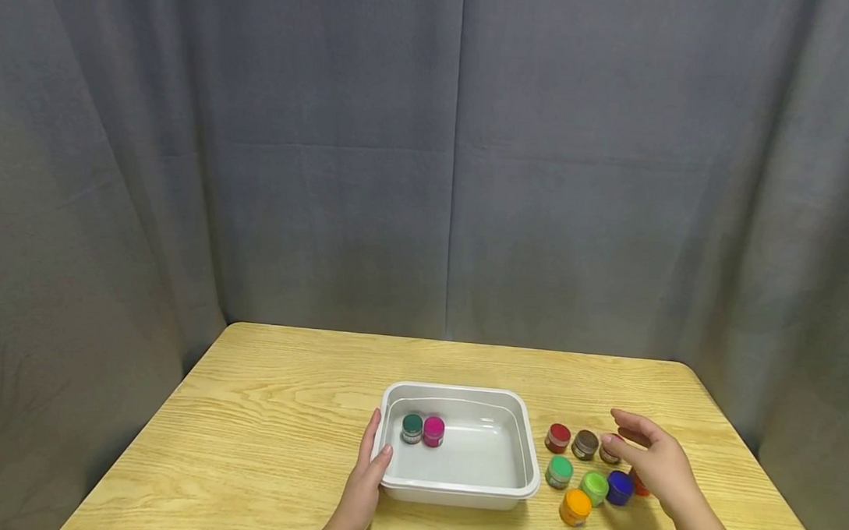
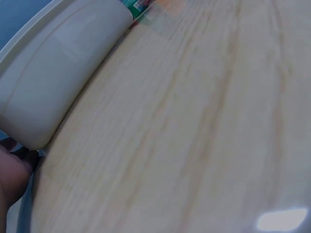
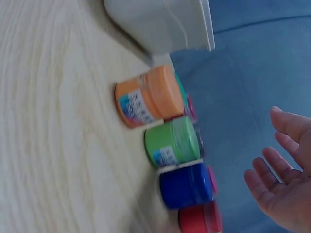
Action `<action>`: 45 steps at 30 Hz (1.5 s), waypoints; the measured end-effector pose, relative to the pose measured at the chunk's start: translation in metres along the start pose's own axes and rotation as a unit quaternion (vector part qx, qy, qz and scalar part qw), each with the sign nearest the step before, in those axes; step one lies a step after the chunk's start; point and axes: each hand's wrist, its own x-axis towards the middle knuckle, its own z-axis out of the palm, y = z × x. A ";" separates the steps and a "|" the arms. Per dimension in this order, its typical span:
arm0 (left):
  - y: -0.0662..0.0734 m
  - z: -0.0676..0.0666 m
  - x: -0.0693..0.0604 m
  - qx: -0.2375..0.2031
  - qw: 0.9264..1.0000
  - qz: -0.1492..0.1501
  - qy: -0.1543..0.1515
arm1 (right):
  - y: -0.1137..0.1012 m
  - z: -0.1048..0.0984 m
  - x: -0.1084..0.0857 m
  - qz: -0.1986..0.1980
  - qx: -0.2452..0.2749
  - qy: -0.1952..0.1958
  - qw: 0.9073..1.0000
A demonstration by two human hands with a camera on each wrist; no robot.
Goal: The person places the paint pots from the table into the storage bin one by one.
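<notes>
My left hand (image 1: 362, 485) holds the left side of a white plastic tray (image 1: 451, 497), thumb at the rim and fingers along the outer wall. Inside the tray, a dark green paint jar (image 1: 412, 428) and a magenta paint jar (image 1: 433, 431) stand side by side. Over the paint jars to the right hovers my right hand (image 1: 659, 464), holding nothing, fingers apart and loosely bent. Nearest below it are a blue jar (image 1: 619, 487), a dark red jar (image 1: 611, 449) and an orange-red jar (image 1: 641, 485); the hand partly hides the last two.
Between tray and right hand stand more jars: red (image 1: 558, 437), brown (image 1: 585, 444), green (image 1: 559, 472), light green (image 3: 170, 141) and orange (image 3: 148, 94). All rest on a wooden table (image 1: 271, 431). Grey curtains (image 1: 342, 215) surround its back and sides.
</notes>
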 end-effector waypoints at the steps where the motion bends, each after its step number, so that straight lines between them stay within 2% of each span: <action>1: 0.000 0.000 0.000 0.001 1.000 -0.001 0.000 | 0.003 -0.002 0.000 0.004 0.001 0.001 1.000; 7: 0.000 0.000 -0.001 0.001 1.000 -0.006 -0.002 | 0.019 -0.010 0.000 0.023 -0.024 0.011 0.999; 12: 0.000 -0.001 -0.001 -0.003 1.000 -0.008 -0.004 | 0.032 -0.014 0.000 0.044 -0.029 0.003 0.999; 20: 0.001 -0.001 0.000 -0.003 1.000 -0.010 0.000 | 0.060 -0.014 0.001 0.062 -0.036 -0.010 0.997; 27: 0.001 -0.001 0.001 0.002 1.000 0.001 0.005 | 0.078 -0.013 0.007 0.073 -0.033 -0.010 0.997; 36: 0.000 -0.001 0.001 0.004 1.000 0.002 0.004 | 0.087 -0.015 0.010 0.067 -0.055 -0.023 0.996; 45: 0.000 0.000 0.001 0.009 1.000 -0.006 0.008 | 0.092 -0.015 0.012 0.071 -0.054 -0.025 0.996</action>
